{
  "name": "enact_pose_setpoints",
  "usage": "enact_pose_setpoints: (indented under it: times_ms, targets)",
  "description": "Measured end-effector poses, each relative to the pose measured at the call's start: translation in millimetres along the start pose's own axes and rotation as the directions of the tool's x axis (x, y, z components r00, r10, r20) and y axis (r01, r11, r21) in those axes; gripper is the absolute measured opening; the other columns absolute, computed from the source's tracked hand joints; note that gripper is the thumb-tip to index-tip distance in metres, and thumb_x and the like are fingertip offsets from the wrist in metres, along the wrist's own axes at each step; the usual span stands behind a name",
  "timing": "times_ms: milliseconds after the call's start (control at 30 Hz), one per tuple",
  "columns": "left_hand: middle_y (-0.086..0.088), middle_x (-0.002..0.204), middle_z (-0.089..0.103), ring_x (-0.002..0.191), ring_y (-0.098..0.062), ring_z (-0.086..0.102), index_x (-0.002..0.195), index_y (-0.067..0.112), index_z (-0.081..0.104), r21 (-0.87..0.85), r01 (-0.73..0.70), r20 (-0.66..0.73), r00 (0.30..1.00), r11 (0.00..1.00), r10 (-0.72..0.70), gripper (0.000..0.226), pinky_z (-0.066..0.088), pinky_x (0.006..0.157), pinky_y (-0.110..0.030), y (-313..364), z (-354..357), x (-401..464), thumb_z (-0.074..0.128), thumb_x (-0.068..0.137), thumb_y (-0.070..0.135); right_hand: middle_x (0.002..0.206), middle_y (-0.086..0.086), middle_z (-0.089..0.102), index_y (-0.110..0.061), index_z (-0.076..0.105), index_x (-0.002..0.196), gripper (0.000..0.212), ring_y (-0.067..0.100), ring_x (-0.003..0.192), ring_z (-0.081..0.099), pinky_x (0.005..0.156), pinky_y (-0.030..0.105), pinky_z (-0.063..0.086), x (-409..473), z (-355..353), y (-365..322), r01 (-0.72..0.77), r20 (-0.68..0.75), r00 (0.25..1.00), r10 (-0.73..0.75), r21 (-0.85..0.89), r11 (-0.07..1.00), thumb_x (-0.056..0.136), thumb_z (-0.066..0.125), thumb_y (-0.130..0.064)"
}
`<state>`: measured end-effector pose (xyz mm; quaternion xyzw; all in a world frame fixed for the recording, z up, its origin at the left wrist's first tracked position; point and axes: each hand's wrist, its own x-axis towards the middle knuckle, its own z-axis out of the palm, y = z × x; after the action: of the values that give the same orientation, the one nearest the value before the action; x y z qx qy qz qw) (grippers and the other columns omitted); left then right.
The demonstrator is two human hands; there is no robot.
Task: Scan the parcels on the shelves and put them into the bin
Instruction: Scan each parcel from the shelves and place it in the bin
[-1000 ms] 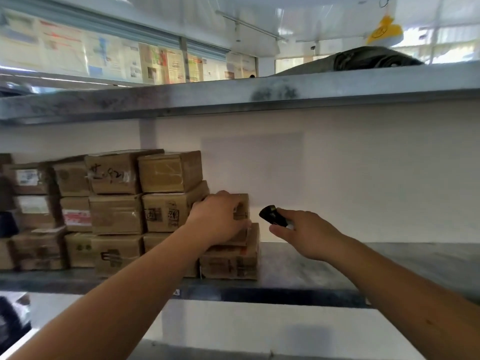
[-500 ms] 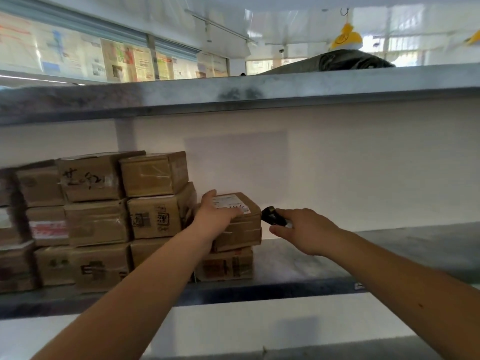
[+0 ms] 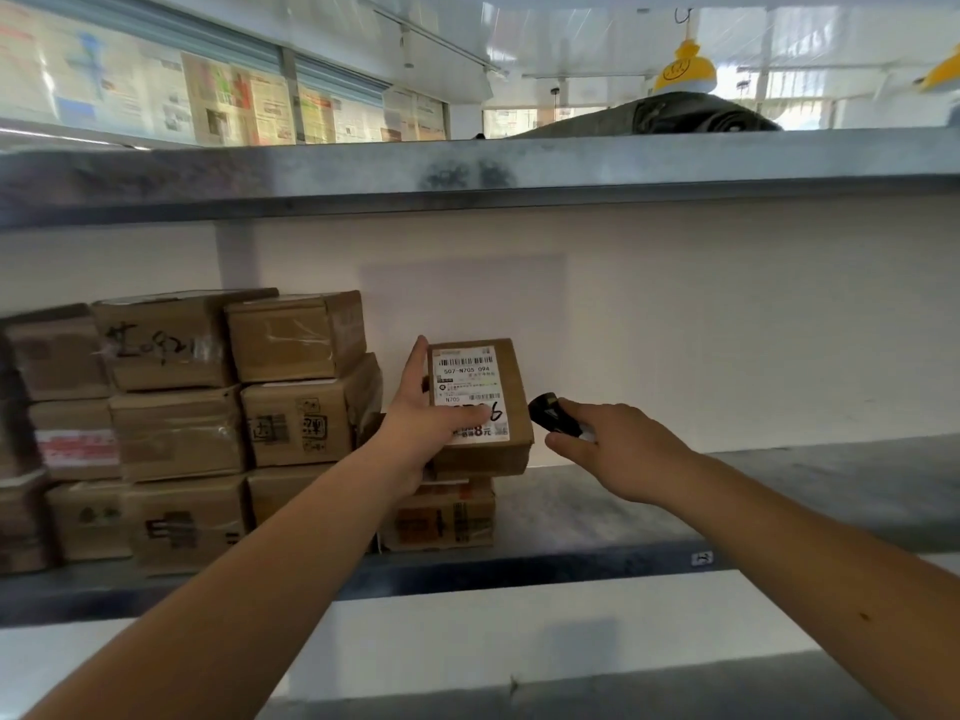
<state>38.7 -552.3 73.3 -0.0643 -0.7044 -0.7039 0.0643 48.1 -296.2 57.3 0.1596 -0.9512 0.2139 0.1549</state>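
1. The left hand point(image 3: 423, 426) is holding a small cardboard parcel point(image 3: 480, 407) tilted up so its white shipping label point(image 3: 470, 394) is facing the camera; the thumb is lying across the lower part of the label, one finger is stretching up along the parcel's left edge, and the other fingers are hidden behind the box.
2. The held parcel is hovering just above another brown parcel point(image 3: 441, 514) that is lying on the metal shelf point(image 3: 623, 511), at the right end of the stack.
3. The right hand point(image 3: 618, 449) is gripping a small black scanner point(image 3: 553, 414), fingers curled around it, with its front end pointing at the parcel's right edge and sitting just beside it; I cannot tell whether they are touching.
4. To the left, a stack of taped cardboard parcels point(image 3: 176, 433) is sitting three high on the same shelf, against the white back wall point(image 3: 675, 330).
5. An upper shelf point(image 3: 519, 168) is running across the view above, with a dark bundle point(image 3: 675, 114) lying on it and a yellow lamp point(image 3: 684, 67) hanging behind.
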Motion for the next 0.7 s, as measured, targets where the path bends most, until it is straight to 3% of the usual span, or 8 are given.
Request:
enact_pose_setpoints:
  times_ms: [67, 133, 200, 333, 433, 500, 600, 700]
  targets:
    - [0.017, 0.136, 0.056, 0.128, -0.016, 0.060, 0.160, 0.058, 0.012, 0.076, -0.106, 0.016, 0.994, 0.991, 0.105, 0.131, 0.063, 0.090, -0.036, -2.8, 4.2, -2.5, 0.095, 0.072, 0.009, 0.115, -0.005, 0.069, -0.037, 0.046, 0.151, 0.055, 0.009, 0.089, 0.062, 0.071, 0.028, 0.050, -5.9, -3.2, 3.0, 0.008, -0.005, 1.000, -0.008, 0.014, 1.000, 0.102, 0.049, -0.061]
    - [0.008, 0.154, 0.045, 0.141, -0.021, 0.049, 0.161, 0.057, 0.009, 0.169, -0.192, 0.025, 0.981, 0.967, 0.190, 0.136, 0.051, 0.111, -0.052, -4.2, 8.3, -5.0, 0.100, 0.067, 0.020, 0.101, -0.011, 0.065, -0.038, 0.047, 0.150, 0.053, 0.004, 0.083, 0.060, 0.067, 0.027, 0.049, -11.7, -7.1, 5.7, 0.014, -0.009, 1.000, -0.014, 0.011, 1.000, 0.102, 0.048, -0.061]
    - [0.003, 0.163, 0.033, 0.147, -0.022, 0.040, 0.161, 0.057, 0.005, 0.286, -0.252, 0.047, 0.967, 0.925, 0.249, 0.141, 0.038, 0.121, -0.057, -5.2, 10.9, -7.3, 0.102, 0.061, 0.035, 0.101, -0.010, 0.065, -0.040, 0.047, 0.149, 0.053, 0.005, 0.084, 0.060, 0.073, 0.030, 0.053, -17.0, -11.1, 8.3, 0.010, -0.002, 1.000, -0.010, 0.003, 1.000, 0.101, 0.048, -0.062]
    - [0.004, 0.163, 0.028, 0.145, -0.018, 0.039, 0.162, 0.055, 0.005, 0.387, -0.347, 0.086, 0.936, 0.854, 0.341, 0.139, 0.039, 0.122, -0.051, -9.2, 12.3, -7.8, 0.101, 0.062, 0.040, 0.102, -0.011, 0.066, -0.041, 0.048, 0.148, 0.052, 0.004, 0.086, 0.061, 0.078, 0.031, 0.055, -25.6, -15.7, 10.9, 0.006, 0.009, 1.000, -0.006, 0.005, 1.000, 0.101, 0.047, -0.064]
    - [0.005, 0.160, 0.026, 0.129, -0.006, 0.044, 0.155, 0.066, 0.007, 0.462, -0.408, 0.085, 0.904, 0.787, 0.419, 0.132, 0.041, 0.112, -0.026, -14.3, 10.3, -6.2, 0.100, 0.064, 0.043, 0.102, -0.015, 0.064, -0.044, 0.049, 0.147, 0.052, 0.001, 0.088, 0.060, 0.080, 0.029, 0.053, -31.9, -19.7, 11.3, 0.007, 0.016, 1.000, -0.008, 0.050, 0.999, 0.100, 0.046, -0.065]
    - [0.006, 0.158, 0.023, 0.129, -0.008, 0.042, 0.150, 0.072, 0.003, 0.499, -0.435, 0.073, 0.883, 0.749, 0.463, 0.132, 0.038, 0.108, -0.023, -18.9, 9.5, -5.8, 0.099, 0.064, 0.045, 0.107, -0.016, 0.063, -0.047, 0.050, 0.146, 0.051, 0.000, 0.092, 0.059, 0.085, 0.026, 0.052, -37.0, -22.7, 11.5, -0.001, 0.025, 1.000, -0.001, 0.095, 0.996, 0.099, 0.047, -0.067]
    - [0.009, 0.160, 0.016, 0.132, -0.010, 0.035, 0.149, 0.075, 0.001, 0.550, -0.450, 0.060, 0.862, 0.703, 0.504, 0.132, 0.032, 0.113, -0.027, -25.8, 8.5, -4.2, 0.099, 0.063, 0.049, 0.106, -0.024, 0.064, -0.051, 0.052, 0.144, 0.051, -0.008, 0.082, 0.060, 0.072, 0.017, 0.045, -45.6, -26.1, 11.3, -0.013, 0.051, 0.999, 0.006, 0.151, 0.988, 0.097, 0.047, -0.069]
    - [0.012, 0.160, 0.011, 0.134, -0.009, 0.028, 0.147, 0.076, 0.000, 0.602, -0.469, 0.062, 0.835, 0.647, 0.547, 0.132, 0.026, 0.115, -0.026, -30.2, 7.9, -0.7, 0.098, 0.064, 0.050, 0.076, -0.037, 0.063, -0.051, 0.056, 0.140, 0.048, -0.019, 0.065, 0.056, 0.056, 0.008, 0.040, -54.3, -30.3, 10.5, -0.011, 0.079, 0.997, -0.002, 0.170, 0.985, 0.097, 0.048, -0.069]
